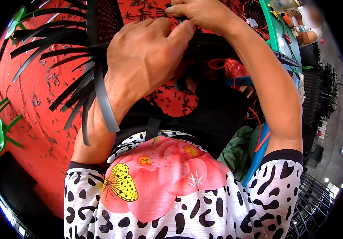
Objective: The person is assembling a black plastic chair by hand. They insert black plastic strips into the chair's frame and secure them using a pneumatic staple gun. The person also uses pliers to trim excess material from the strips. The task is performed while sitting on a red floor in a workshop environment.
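Strip ends point(181, 18) hidden under hands

Short-sleeved top point(179, 207), white with black leopard-like blotches, big pink flower and yellow black-dotted butterfly point(120, 182) print; black cuff bands point(281, 154) on sleeves, forearms bare.

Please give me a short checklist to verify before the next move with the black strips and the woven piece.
1. Left hand grips the rim of the black woven piece: ok.
2. Right hand pinches a strip end at the top: ok, though the fingertips hide the end itself.
3. Loose black strips fan out apart, not knotted: ok.
4. One grey-black strip hangs across the left wrist and could snag: not ok.
5. Red floor is scattered with small cut scraps: not ok.
6. Weave tightness under the hands: cannot tell.
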`<state>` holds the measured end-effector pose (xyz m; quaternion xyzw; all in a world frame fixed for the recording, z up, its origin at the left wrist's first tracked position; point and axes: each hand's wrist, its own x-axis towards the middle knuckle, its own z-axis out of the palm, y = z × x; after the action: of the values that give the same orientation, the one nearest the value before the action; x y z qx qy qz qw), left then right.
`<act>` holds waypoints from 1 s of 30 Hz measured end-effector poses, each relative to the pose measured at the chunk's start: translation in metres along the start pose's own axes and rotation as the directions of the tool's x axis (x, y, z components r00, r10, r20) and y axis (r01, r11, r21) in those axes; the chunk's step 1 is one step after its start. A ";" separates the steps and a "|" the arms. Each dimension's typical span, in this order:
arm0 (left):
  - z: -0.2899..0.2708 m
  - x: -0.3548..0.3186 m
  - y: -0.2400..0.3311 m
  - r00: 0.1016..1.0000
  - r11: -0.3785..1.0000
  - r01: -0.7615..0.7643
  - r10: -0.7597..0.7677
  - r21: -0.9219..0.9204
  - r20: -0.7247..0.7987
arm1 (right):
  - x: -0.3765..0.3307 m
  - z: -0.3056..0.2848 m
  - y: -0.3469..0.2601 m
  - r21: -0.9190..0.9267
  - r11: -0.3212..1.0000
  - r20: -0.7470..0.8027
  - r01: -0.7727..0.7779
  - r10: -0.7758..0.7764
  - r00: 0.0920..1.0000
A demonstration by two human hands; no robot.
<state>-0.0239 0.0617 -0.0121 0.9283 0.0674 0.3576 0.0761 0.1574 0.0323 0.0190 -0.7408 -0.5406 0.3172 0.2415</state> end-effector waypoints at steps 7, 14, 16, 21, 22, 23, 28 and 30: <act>-0.005 0.004 -0.002 1.000 0.998 -0.016 0.016 -0.061 0.007 | 0.005 0.001 0.011 -0.026 0.982 0.004 0.189 -0.189 0.982; -0.008 0.006 -0.003 0.998 0.995 0.011 -0.005 -0.100 0.059 | -0.025 -0.024 0.001 0.246 0.953 0.198 0.178 -0.230 0.953; -0.008 0.006 -0.003 0.998 0.994 0.013 -0.007 -0.111 0.056 | -0.025 -0.023 0.006 0.086 0.966 0.158 0.246 -0.257 0.953; -0.009 0.006 -0.003 0.997 0.993 0.035 -0.026 -0.115 0.073 | -0.020 -0.020 0.010 -0.259 0.787 0.164 0.560 -0.535 0.829; -0.009 0.006 -0.003 0.997 0.993 0.034 -0.026 -0.112 0.072 | -0.024 -0.020 0.010 -0.297 0.797 0.128 0.526 -0.513 0.849; -0.009 0.006 -0.003 0.997 0.994 0.032 -0.024 -0.106 0.072 | -0.026 -0.019 0.007 -0.335 0.771 0.107 0.542 -0.540 0.835; -0.006 0.005 -0.006 0.999 0.993 -0.004 0.009 -0.117 0.039 | -0.031 -0.017 0.001 -0.561 0.569 0.079 0.601 -0.686 0.724; -0.008 0.005 -0.005 0.999 0.992 0.005 0.002 -0.128 0.052 | -0.028 -0.017 0.000 -0.546 0.602 0.085 0.582 -0.652 0.754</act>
<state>-0.0258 0.0682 -0.0039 0.9304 0.0429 0.3370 0.1375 0.1644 0.0049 0.0365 -0.5624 -0.8132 0.0016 0.1497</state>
